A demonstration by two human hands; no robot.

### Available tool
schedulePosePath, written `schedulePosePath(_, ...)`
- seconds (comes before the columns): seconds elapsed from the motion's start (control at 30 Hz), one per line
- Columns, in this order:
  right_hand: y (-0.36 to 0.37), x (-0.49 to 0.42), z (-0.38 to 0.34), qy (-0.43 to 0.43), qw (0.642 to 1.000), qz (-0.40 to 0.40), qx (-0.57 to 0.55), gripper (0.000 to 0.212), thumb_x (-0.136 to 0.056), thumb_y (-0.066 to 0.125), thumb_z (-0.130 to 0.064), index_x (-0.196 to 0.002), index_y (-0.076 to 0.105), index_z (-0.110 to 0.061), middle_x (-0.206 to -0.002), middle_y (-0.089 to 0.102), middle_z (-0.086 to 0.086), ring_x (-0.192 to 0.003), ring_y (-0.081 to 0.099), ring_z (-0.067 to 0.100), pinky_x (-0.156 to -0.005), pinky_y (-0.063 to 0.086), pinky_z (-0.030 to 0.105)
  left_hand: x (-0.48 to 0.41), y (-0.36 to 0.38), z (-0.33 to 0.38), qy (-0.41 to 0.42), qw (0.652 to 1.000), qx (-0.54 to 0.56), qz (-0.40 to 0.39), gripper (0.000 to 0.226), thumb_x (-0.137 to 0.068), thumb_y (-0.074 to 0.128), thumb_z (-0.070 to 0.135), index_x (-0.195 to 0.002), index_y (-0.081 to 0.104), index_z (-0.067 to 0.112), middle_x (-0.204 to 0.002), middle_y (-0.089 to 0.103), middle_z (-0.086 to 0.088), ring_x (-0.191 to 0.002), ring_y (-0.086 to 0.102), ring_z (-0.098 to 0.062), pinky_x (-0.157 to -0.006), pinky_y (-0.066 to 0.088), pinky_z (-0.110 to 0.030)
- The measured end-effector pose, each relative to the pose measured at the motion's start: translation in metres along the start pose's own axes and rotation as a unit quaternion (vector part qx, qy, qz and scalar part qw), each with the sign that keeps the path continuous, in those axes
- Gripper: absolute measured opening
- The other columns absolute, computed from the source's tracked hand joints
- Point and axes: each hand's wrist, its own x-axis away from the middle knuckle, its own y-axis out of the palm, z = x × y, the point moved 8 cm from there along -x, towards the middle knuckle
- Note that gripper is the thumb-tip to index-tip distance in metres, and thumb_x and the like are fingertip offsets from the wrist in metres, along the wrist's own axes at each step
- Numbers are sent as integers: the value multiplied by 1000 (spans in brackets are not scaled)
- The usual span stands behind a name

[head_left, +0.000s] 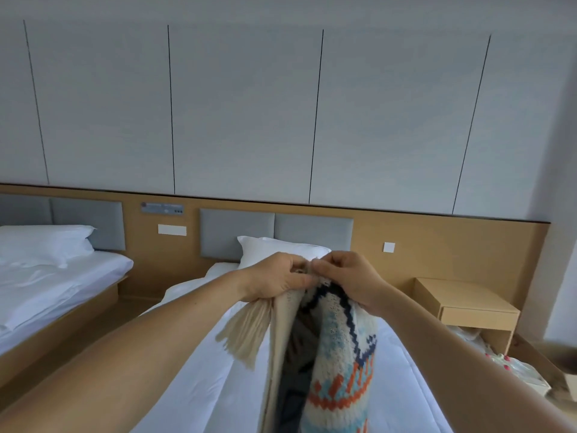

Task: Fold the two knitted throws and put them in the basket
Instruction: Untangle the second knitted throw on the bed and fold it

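While both hands met above the bed (218, 385), the left hand (274, 278) and right hand (349, 276) pinched the throw (340, 354), fingers (321, 264) closed on its top edge.

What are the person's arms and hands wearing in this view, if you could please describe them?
Nothing is worn: the left hand and right hand are bare, without gloves. Both forearms are uncovered along their visible length, with no sleeve showing. No watch, bracelet or ring is visible.

Throw (331, 354) above bed (199, 385), nightstand (468, 304) right.
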Motion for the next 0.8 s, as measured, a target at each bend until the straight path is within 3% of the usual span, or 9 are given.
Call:
schedulePosePath(0.07,-1,2,-3,-13,999,-38,29,15,-87,72,-31,-92,73,-17,-80,74,1,-73,68,14,-75,56,27,-7,-7,3,8,998,-55,38,20,-90,69,28,-101,68,12,-103,72,-5,-99,65,-13,-98,50,-35)
schedulePosePath(0.17,-13,5,11,17,995,-79,64,25,-86,74,-23,-109,66,-17,-92,76,6,-83,74,21,-76,60,29,-12,-27,9,13,992,-96,83,21,-90,69,27,-95,66,7,-99,72,-9,-91,64,-14,-93,49,-40)
schedulePosePath(0.27,-32,10,38,55,978,-96,176,23,-84,75,-33,-98,69,-16,-92,76,4,-86,73,21,-82,60,35,-13,-58,11,3,984,-108,140,19,-90,69,25,-92,67,6,-100,71,-13,-100,65,-27,-95,48,-45)
schedulePosePath(0.4,-60,22,57,99,972,-81,198,20,-87,71,-35,-90,69,-16,-90,75,-1,-84,71,15,-73,57,23,-17,-84,8,-19,974,-137,177,14,-91,67,24,-88,64,11,-100,69,-13,-101,63,-31,-92,47,-43)
schedulePosePath(0.5,-72,28,71,124,961,-82,234,22,-88,69,-38,-86,69,-16,-82,69,-5,-74,60,11,-64,48,18,-18,-97,2,-35,964,-160,207,11,-93,64,24,-90,62,14,-98,67,-8,-95,60,-25,-75,44,-31)
schedulePosePath(0.57,-77,30,76,125,966,-70,214,28,-89,68,-39,-90,69,-11,-82,67,0,-70,52,13,-61,43,21,-18,-102,-3,-44,959,-170,222,14,-93,64,25,-92,62,11,-94,64,-6,-91,58,-23,-66,39,-27)
schedulePosePath(0.67,-76,34,69,111,987,-68,96,26,-90,68,-28,-96,66,-3,-94,71,12,-79,62,20,-72,55,29,-17,-108,-14,-61,949,-186,246,22,-93,63,29,-96,61,7,-96,64,-10,-92,58,-27,-72,41,-32)
schedulePosePath(0.8,-69,40,46,84,992,-89,44,18,-89,71,-22,-86,66,-4,-81,73,8,-68,62,18,-65,54,27,-16,-115,-23,-83,940,-211,254,27,-94,62,34,-97,60,7,-93,63,-10,-89,59,-29,-74,42,-35)
